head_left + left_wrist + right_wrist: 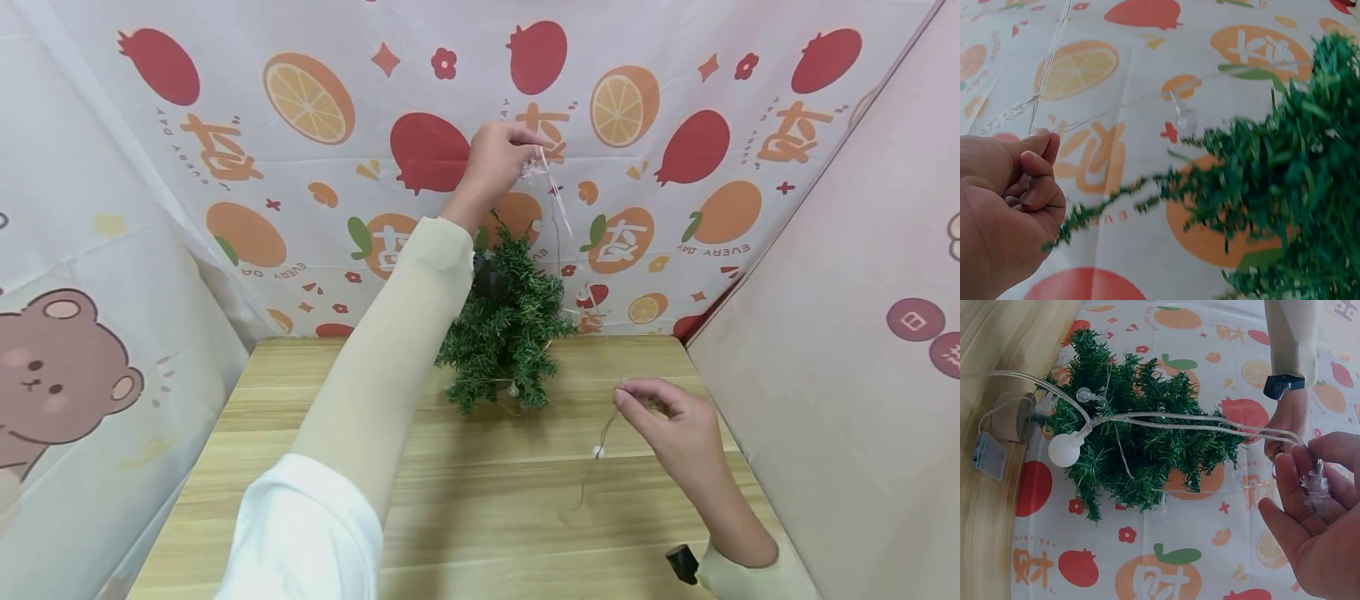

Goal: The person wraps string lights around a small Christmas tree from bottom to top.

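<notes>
A small green artificial Christmas tree (504, 321) stands upright on the table, its wooden base (1011, 420) showing in the right wrist view. Raised above its top, my left hand (501, 158) pinches the thin clear wire of a string of lights (1079, 123). From there the wire hangs down on the tree's right side. Lower and nearer, my right hand (670, 423) pinches another stretch of that string between thumb and fingers. A round white bulb (1064, 450) dangles below it. One clear bulb (1087, 394) appears in front of the branches.
A flat clear box (989, 456) with a wire lies beside the tree's base. The wood-grain table (300, 425) meets a fruit-printed cloth (330, 158) behind the tree. Cloth walls stand on the left and right. A black camera (682, 564) sits on the right wrist.
</notes>
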`<act>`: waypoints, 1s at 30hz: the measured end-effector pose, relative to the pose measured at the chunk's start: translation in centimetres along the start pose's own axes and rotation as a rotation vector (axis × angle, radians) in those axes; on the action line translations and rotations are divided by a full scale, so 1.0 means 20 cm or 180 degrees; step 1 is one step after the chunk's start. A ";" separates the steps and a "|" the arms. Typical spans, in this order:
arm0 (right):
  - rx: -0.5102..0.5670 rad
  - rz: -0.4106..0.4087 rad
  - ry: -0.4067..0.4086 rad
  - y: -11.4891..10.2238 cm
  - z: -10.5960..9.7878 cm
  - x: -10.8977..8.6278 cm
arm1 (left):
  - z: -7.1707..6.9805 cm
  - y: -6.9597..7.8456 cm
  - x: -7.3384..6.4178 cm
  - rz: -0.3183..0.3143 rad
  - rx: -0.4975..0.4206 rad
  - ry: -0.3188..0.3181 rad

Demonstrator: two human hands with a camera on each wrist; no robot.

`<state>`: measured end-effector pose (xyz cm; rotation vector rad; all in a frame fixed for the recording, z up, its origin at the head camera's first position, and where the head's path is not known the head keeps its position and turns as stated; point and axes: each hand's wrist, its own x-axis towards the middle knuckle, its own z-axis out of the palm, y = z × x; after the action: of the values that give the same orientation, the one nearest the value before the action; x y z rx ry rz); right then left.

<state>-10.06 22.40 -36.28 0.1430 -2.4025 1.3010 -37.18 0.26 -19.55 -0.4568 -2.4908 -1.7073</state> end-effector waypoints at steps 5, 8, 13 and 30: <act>0.0013 0.0223 0.0025 0.00 0.00 0.00 | -0.04 -0.04 0.00 -0.0001 0.0047 0.0120; -0.0053 0.0330 0.0051 -0.01 -0.01 0.00 | -0.05 -0.07 0.01 0.0014 0.0029 0.0192; -0.0116 0.0550 0.0079 -0.02 -0.01 0.01 | -0.06 -0.11 0.02 0.0043 -0.0046 0.0260; 0.0140 0.0649 0.0305 0.00 -0.02 0.03 | -0.11 -0.24 0.04 -0.0097 -0.0306 0.0442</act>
<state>-10.45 22.90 -35.86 -0.1528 -2.3568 1.4161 -39.53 -3.15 -22.82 -0.2978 -2.3394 -1.8094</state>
